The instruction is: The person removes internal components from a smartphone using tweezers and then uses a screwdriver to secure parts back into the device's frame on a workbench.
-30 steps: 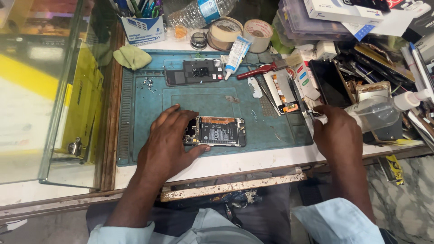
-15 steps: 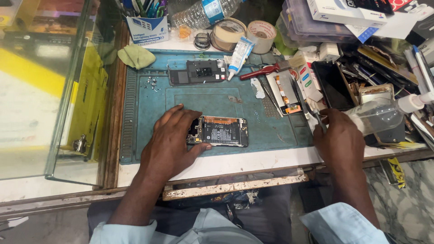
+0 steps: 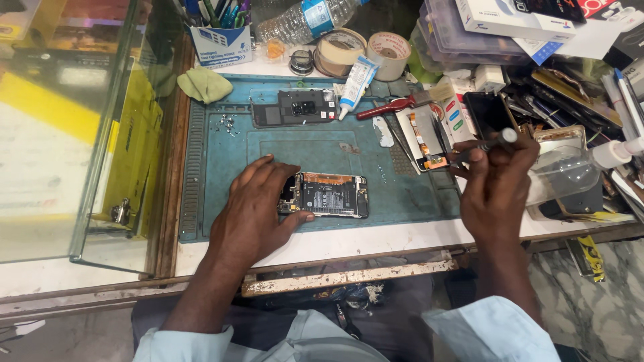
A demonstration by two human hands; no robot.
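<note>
An open phone (image 3: 330,195) lies flat on a blue-green mat (image 3: 235,151) on the counter (image 3: 376,238). Its back is off, so the dark battery and the small parts inside show. The phone sits near the front edge of the mat, about in the middle.

The left hand (image 3: 258,208) rests on the left end of the phone. Its fingers (image 3: 268,171) are spread out and lie loose over that end, and the thumb presses against the near edge. The hand holds the phone down and does not lift it.

The right hand (image 3: 496,184) is up by the right edge of the mat, well apart from the phone. Its fingers are curled tight around a thin dark tool (image 3: 486,143) with a round silver end. The tool points to the left, over a small strip with an orange part (image 3: 428,142).

At the back of the mat lies a dark phone cover (image 3: 295,107) with a camera hole. A white tube (image 3: 355,77) leans next to it, and a brush with a red handle (image 3: 396,106) lies just beside the tube. Some tiny screws (image 3: 227,123) sit on the mat to the left. Behind the mat stand two rolls of tape (image 3: 365,50), a plastic water bottle (image 3: 302,20) on its side and a box of pens (image 3: 218,30). A green cloth (image 3: 204,84) lies at the back left corner. A glass case (image 3: 74,127) stands on the left.
</note>
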